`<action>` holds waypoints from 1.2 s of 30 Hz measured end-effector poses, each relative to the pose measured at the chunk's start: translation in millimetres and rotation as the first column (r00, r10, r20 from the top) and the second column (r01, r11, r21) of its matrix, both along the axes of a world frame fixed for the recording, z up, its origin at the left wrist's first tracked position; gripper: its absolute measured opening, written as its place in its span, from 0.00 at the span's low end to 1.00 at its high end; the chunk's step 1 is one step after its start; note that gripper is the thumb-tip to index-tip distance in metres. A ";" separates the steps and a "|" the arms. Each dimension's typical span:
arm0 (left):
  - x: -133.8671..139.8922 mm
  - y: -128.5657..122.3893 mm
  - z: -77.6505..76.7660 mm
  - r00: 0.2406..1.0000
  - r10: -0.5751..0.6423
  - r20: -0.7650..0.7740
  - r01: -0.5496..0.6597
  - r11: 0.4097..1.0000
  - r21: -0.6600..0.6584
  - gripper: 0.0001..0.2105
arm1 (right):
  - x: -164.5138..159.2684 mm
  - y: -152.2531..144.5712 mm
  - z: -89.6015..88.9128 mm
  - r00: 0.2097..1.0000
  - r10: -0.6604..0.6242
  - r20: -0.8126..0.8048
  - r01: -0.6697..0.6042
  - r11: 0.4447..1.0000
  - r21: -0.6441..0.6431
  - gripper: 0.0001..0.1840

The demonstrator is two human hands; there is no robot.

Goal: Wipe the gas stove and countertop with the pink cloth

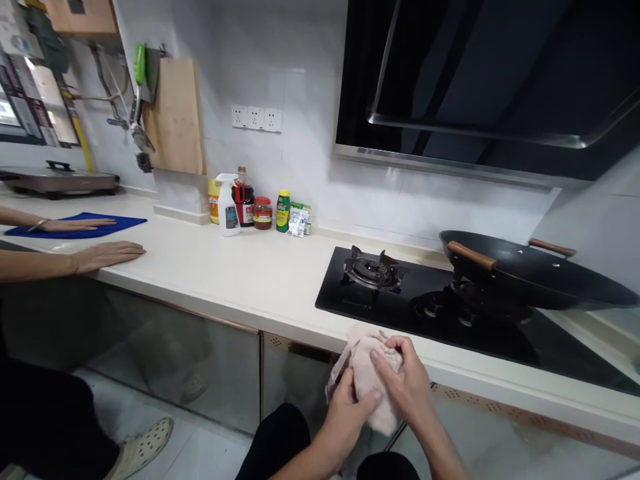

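Observation:
A crumpled pale pink cloth (pixel 367 373) is bunched between my two hands, in front of the counter's edge. My left hand (pixel 349 408) grips its lower left side, thumb lying across the fabric. On the upper right side, my right hand (pixel 406 380) pinches the cloth between thumb and fingers. Just beyond both hands lies the black gas stove (pixel 390 320), its left burner (pixel 373 270) bare. A large dark wok (pixel 535 273) with wooden handles rests on the stove's right side.
At left, another person's one hand (pixel 83 225) lies on a blue cloth (pixel 120 222), the other hand (pixel 107 255) on the white counter (pixel 240 273). A spray bottle (pixel 229 210), jars and bottles stand by the wall. The range hood (pixel 465 160) hangs above the stove.

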State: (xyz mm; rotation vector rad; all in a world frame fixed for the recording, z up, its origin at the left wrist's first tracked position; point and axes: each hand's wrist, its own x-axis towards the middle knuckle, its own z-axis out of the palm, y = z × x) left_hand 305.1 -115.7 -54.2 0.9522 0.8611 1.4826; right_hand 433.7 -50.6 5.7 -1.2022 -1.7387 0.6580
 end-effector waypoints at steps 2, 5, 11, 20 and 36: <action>-7.6 -9.0 12.7 0.998 -0.055 -0.021 0.056 0.998 0.035 0.33 | 5.2 -10.4 -2.8 0.989 0.023 -0.143 -0.040 0.992 -0.122 0.28; -28.1 -15.8 42.9 0.988 -0.031 -0.150 0.040 0.998 0.052 0.24 | 15.2 -18.8 -0.7 0.903 0.105 -0.417 -0.258 0.908 -0.329 0.41; -66.5 -3.8 103.0 0.842 -0.027 -0.539 0.129 0.980 0.151 0.13 | 27.9 -20.7 7.2 0.802 0.287 -0.524 -0.528 0.751 -0.397 0.39; -75.7 8.7 142.5 0.185 0.418 -0.889 0.167 0.878 0.448 0.16 | 52.1 -13.3 40.7 0.972 0.231 0.034 -0.233 0.971 0.053 0.18; -60.3 32.0 156.8 0.770 0.105 -0.629 0.105 0.952 0.288 0.13 | 11.0 24.0 98.6 0.970 0.112 -0.216 -0.072 0.980 0.188 0.16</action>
